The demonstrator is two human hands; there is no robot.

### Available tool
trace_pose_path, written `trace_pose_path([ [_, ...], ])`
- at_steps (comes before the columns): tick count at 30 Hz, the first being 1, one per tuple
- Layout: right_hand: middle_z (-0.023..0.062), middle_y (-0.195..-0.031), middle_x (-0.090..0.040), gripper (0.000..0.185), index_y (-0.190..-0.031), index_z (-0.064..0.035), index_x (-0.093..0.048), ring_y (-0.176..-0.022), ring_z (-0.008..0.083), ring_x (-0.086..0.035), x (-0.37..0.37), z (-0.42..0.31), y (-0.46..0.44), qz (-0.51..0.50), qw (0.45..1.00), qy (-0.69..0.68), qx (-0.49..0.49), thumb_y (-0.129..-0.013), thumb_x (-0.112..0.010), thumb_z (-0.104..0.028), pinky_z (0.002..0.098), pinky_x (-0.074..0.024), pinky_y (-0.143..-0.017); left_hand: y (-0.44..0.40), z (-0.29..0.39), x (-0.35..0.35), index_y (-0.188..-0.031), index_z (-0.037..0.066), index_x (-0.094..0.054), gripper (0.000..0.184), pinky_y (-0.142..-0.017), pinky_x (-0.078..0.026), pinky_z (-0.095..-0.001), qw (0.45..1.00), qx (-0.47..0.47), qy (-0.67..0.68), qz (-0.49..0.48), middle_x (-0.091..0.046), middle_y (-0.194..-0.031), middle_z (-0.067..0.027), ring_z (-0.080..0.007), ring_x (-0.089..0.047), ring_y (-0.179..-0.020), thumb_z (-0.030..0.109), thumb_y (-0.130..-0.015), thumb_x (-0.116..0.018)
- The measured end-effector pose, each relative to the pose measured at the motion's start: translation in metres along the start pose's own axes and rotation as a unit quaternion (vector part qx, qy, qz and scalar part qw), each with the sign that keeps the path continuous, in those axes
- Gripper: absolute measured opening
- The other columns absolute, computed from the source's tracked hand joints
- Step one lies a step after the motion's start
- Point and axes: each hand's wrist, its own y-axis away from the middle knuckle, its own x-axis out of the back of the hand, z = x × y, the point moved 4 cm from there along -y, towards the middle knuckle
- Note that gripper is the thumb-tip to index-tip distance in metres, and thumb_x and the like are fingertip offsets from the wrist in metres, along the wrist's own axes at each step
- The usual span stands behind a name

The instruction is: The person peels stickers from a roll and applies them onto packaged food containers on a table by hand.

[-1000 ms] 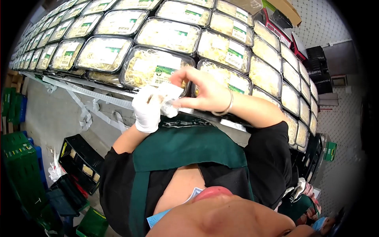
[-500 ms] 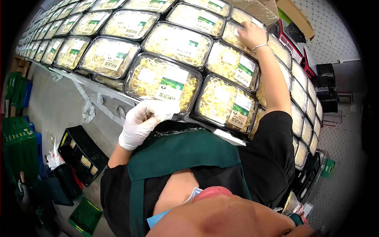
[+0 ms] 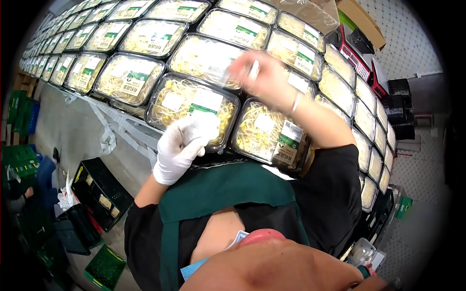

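Note:
My left hand (image 3: 177, 148), in a white glove, pinches a bundle of white labels (image 3: 203, 127) over the front edge of a clear-lidded tray of bean sprouts (image 3: 165, 116). My bare right hand (image 3: 257, 75) is raised over the trays behind it, blurred by motion, with a small white label (image 3: 254, 70) at its fingers. Beside the first tray lies a second front tray (image 3: 252, 136). Both front trays carry a green-and-white printed label and a small white square one.
Many similar packed trays (image 3: 131, 80) fill the table in rows. Red scales (image 3: 354, 58) and a cardboard box (image 3: 364, 22) stand at the back right. A black crate (image 3: 102, 194) and green crates (image 3: 104, 266) are on the floor at left. Another person's hand (image 3: 29, 192) shows at far left.
My right hand has come back leftward and nearer from the far right trays. My left hand has turned slightly, showing more of the white labels. Another person's hand has shifted at far left.

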Motion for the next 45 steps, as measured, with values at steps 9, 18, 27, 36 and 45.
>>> trace_pose_path([
  [9, 0.0136, -0.108, -0.057, 0.044, -0.109, -0.0147, -0.053, -0.102, 0.0292, -0.052, 0.184, 0.254, -0.137, 0.057, 0.791, 0.564, -0.229, -0.079, -0.044, -0.045, 0.0371, -0.0409, -0.085, 0.081, -0.043, 0.062, -0.096, -0.008, -0.047, 0.017, -0.079, -0.047, -0.0314, 0.992, 0.103, -0.049, 0.05, -0.055, -0.106, -0.0215, -0.0234, -0.059, -0.088, -0.004, -0.079, -0.046],
  [18, 0.0113, -0.107, -0.057, 0.046, -0.11, -0.0083, -0.053, -0.1, 0.0242, -0.054, 0.184, 0.194, -0.095, 0.057, 0.866, 0.448, -0.216, -0.081, -0.047, -0.043, 0.0328, -0.0415, -0.082, 0.086, -0.015, 0.017, -0.118, -0.01, -0.038, 0.039, -0.075, -0.048, -0.0285, 0.996, 0.075, 0.051, -0.025, -0.056, -0.104, -0.0192, -0.023, -0.06, -0.083, -0.005, -0.079, -0.042],
  [27, 0.0042, -0.086, -0.057, 0.029, -0.094, -0.0022, -0.058, -0.082, 0.0128, -0.053, -0.08, -0.098, 0.161, -0.229, 0.96, -0.162, -0.013, -0.071, -0.069, -0.013, 0.0266, -0.0425, -0.076, 0.134, -0.037, 0.014, -0.068, -0.001, -0.055, 0.008, -0.049, -0.044, -0.0221, 0.962, -0.266, -0.043, 0.055, -0.059, -0.065, -0.0078, -0.011, -0.054, -0.054, -0.003, -0.075, -0.058],
  [36, 0.0104, -0.07, -0.06, 0.023, -0.08, -0.0037, -0.056, -0.066, 0.0206, -0.058, 0.091, 0.013, 0.255, 0.169, 0.902, 0.326, -0.226, -0.077, -0.06, -0.027, 0.029, -0.0452, -0.063, 0.2, -0.076, -0.026, -0.099, -0.006, -0.047, 0.02, -0.064, -0.049, -0.024, 0.975, 0.063, 0.001, -0.212, -0.057, -0.101, -0.0167, -0.0164, -0.059, -0.083, 0.004, -0.083, -0.049],
  [45, 0.0146, -0.101, -0.059, 0.034, -0.1, -0.0092, -0.054, -0.095, 0.0313, -0.055, 0.09, 0.046, 0.277, 0.118, 0.777, 0.547, -0.288, -0.084, -0.045, -0.037, 0.0386, -0.0429, -0.079, 0.218, -0.103, -0.037, -0.106, -0.004, -0.049, 0.024, -0.072, -0.044, -0.0245, 0.982, 0.063, 0.013, -0.178, -0.057, -0.106, -0.0134, -0.0147, -0.057, -0.091, 0.0, -0.083, -0.046],
])
